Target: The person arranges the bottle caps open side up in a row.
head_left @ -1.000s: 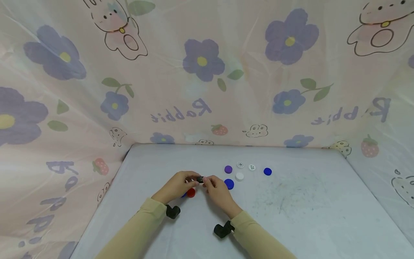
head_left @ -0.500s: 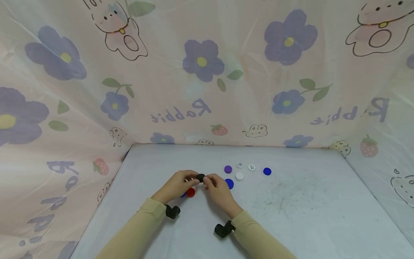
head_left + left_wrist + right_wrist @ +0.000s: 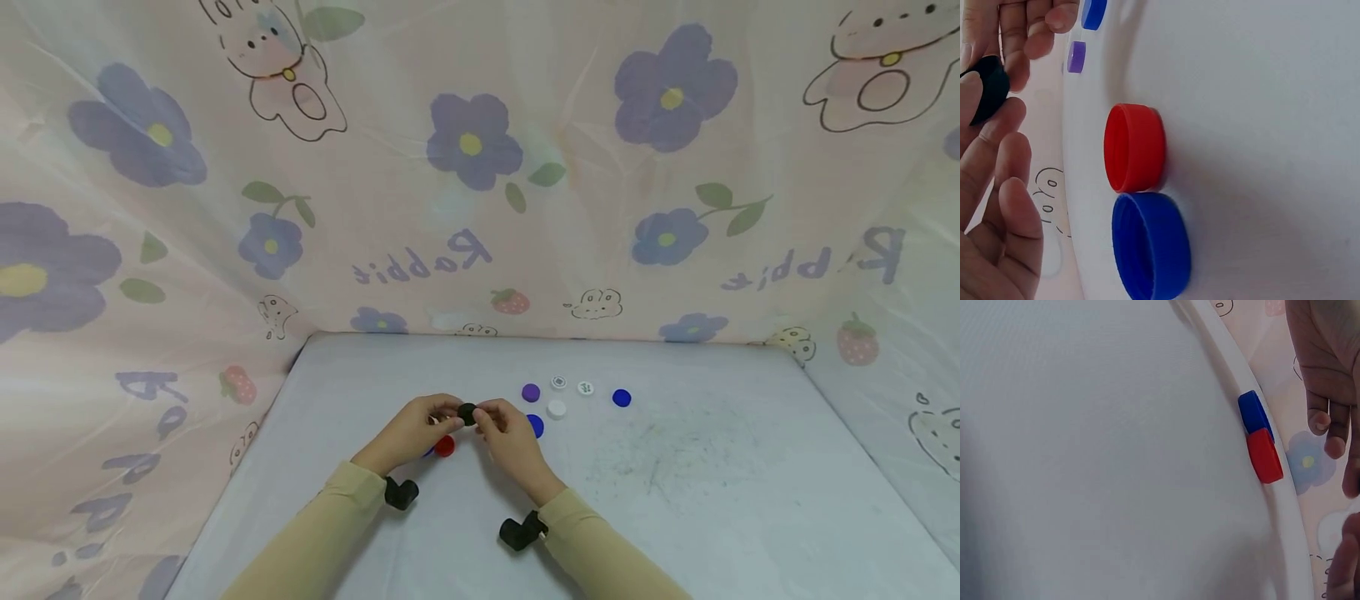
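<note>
Between both hands, above the table, is a black bottle cap [image 3: 467, 414], its dark hollow side showing in the left wrist view [image 3: 994, 90]. My left hand [image 3: 415, 429] pinches its left edge between thumb and fingers. From the other side my right hand [image 3: 513, 442] pinches its right edge. Below the left hand a red bottle cap [image 3: 445, 447] rests on the table, touching a blue bottle cap [image 3: 1150, 247] that the hand partly hides in the head view. Just beyond the right hand lies another blue cap [image 3: 536, 426], partly covered by it.
On the white table [image 3: 750, 500], past the right hand, lie a purple cap [image 3: 531, 392], a plain white cap [image 3: 557, 409], two printed white caps [image 3: 558, 382] and a blue cap [image 3: 622, 398]. A patterned curtain [image 3: 570, 217] borders the table's back and sides.
The black cap has turned from nearly edge-on to showing its round face. Both hands keep their pinch with little movement, and the other caps stay put.
</note>
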A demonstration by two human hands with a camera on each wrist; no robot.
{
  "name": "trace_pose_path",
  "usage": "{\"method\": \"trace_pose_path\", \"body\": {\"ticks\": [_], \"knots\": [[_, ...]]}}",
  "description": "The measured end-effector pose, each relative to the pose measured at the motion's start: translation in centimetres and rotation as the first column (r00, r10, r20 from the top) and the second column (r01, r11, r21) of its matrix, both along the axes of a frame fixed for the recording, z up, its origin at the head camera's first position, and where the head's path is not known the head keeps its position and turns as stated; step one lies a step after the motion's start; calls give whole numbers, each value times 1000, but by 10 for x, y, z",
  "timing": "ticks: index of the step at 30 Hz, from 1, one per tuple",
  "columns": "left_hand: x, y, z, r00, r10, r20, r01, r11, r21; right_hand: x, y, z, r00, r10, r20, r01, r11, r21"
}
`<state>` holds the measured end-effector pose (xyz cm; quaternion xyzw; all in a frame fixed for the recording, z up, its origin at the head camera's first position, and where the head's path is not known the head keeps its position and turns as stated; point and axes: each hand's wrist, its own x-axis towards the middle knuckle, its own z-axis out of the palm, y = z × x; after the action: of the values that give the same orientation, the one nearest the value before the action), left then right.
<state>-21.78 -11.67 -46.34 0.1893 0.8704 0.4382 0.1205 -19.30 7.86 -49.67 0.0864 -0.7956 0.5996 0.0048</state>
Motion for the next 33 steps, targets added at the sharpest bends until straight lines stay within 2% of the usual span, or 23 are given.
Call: {"method": "trace_pose_path", "body": {"ticks": [7, 9, 15, 17, 25, 33], "knots": [[2, 1, -1, 1000, -20, -15, 21, 999, 33, 15, 0, 35, 999, 30, -16, -31, 999, -34], [2, 1, 0, 1000, -20, -22, 21, 999, 40, 13, 0, 31, 999, 37, -17, -37, 999, -35], [2, 2, -1, 1000, -17, -19, 18, 999, 38, 0, 2, 4, 1000, 30, 3, -30, 999, -23], [2, 2, -2, 1000, -18, -14, 18, 999, 37, -1, 2, 0, 999, 33, 6, -33, 999, -10], [0, -1, -3, 1000, -27, 11, 26, 999, 35, 0, 5, 0, 996, 81, 21, -82, 997, 10], [1, -3, -5, 1000, -22, -10, 22, 1000, -16, 1, 5, -2, 990, 133, 51, -135, 990, 39]]}}
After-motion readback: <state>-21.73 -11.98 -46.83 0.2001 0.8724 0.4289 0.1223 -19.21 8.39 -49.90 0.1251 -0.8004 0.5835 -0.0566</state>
